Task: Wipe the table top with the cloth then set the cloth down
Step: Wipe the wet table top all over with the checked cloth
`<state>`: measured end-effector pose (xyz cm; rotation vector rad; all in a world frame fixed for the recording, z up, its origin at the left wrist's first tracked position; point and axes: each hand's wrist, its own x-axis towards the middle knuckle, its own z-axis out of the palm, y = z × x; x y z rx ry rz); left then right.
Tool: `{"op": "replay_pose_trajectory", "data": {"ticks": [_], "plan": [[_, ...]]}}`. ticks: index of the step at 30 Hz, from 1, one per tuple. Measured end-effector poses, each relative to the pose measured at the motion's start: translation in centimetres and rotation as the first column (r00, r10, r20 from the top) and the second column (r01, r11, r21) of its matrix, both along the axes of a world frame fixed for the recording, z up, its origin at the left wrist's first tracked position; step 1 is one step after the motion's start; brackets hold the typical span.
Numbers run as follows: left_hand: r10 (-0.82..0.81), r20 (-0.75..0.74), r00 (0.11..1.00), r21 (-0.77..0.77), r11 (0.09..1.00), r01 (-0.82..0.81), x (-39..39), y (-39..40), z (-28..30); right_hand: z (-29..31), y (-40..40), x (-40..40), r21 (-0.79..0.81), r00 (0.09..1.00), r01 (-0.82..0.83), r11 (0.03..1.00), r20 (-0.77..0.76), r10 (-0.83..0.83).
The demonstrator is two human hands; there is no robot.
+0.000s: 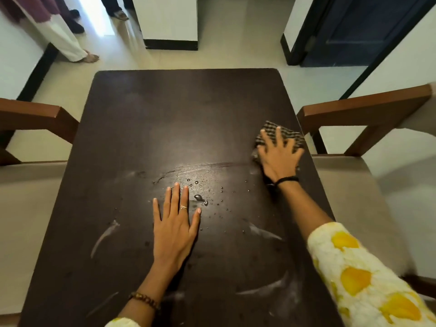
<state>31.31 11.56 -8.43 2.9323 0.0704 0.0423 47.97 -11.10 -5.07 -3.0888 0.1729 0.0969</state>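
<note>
A dark brown table top (pixel 146 128) fills the middle of the view, with a wooden chair on each side. The right hand (pixel 279 156) presses flat on a checked cloth (pixel 282 135) near the table's right edge, fingers spread wide over the fabric rather than curled around it; the cloth shows beyond the fingertips and bunches a little under the palm on the left. A black band (pixel 286 180) circles that wrist, and a white sleeve with yellow flowers (pixel 358 277) covers the forearm lower down. The left hand (pixel 173 228) lies open and flat on the table near its centre, holding nothing, with a ring (pixel 182 207) on one finger and a beaded bracelet (pixel 144 299) at the wrist. Just beyond its fingertips sit water droplets (pixel 199 197), and a wet arc-shaped streak (pixel 200 166) runs from there toward the cloth. Pale smears (pixel 103 237) mark the surface nearer the person. At the far left, a bystander's bare feet (pixel 90 58) stand on the tiled floor.
</note>
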Motion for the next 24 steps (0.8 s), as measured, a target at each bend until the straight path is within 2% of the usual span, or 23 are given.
{"op": "replay_pose_trajectory", "data": {"ticks": [2, 5, 7, 9, 11, 15, 19, 22, 24], "plan": [[0.006, -0.001, 1.000, -0.003, 1.000, -0.006, 0.0, 0.0, 0.1, 0.0, 4.2, -0.8, 0.006, 0.993, -0.122, 0.993, 0.011, 0.122], [0.022, -0.015, 1.000, -0.020, 1.000, -0.023, 0.0, -0.2, 0.4, 0.0, 10.9, -3.2, 0.056, 0.928, -0.371, 0.927, -0.021, 0.372], [0.028, -0.014, 1.000, -0.034, 0.999, -0.028, 0.0, -0.4, 0.6, 0.2, 12.2, -3.9, 0.072, 0.880, -0.472, 0.879, -0.030, 0.475], [0.023, -0.012, 1.000, -0.039, 0.999, -0.024, 0.1, -0.3, 0.7, 0.0, 9.8, -3.1, 0.060, 0.850, -0.525, 0.849, -0.008, 0.526], [0.024, -0.005, 1.000, -0.044, 0.999, -0.024, 0.2, -0.3, 0.6, -0.4, 5.3, -2.0, 0.015, 0.881, -0.472, 0.881, 0.033, 0.472], [0.027, -0.009, 1.000, -0.046, 0.999, -0.027, 0.0, -0.5, 0.5, -0.3, -4.6, -0.5, 0.012, 0.978, -0.210, 0.978, 0.004, 0.210], [0.025, -0.030, 0.999, -0.026, 0.999, -0.026, -0.1, -0.5, 0.9, -0.1, -6.6, -1.0, -0.019, 0.999, -0.033, 0.999, 0.035, 0.034], [-0.054, -0.002, 0.999, -0.026, 0.998, 0.053, -0.8, -2.0, 1.9, 0.0, -3.4, -2.8, -0.017, 0.997, -0.070, 0.997, 0.033, 0.071], [-0.127, -0.003, 0.992, -0.045, 0.991, 0.127, -1.8, -4.2, 1.9, -0.4, -1.6, -4.4, -0.064, 0.976, -0.213, 0.975, 0.037, 0.216]]}}
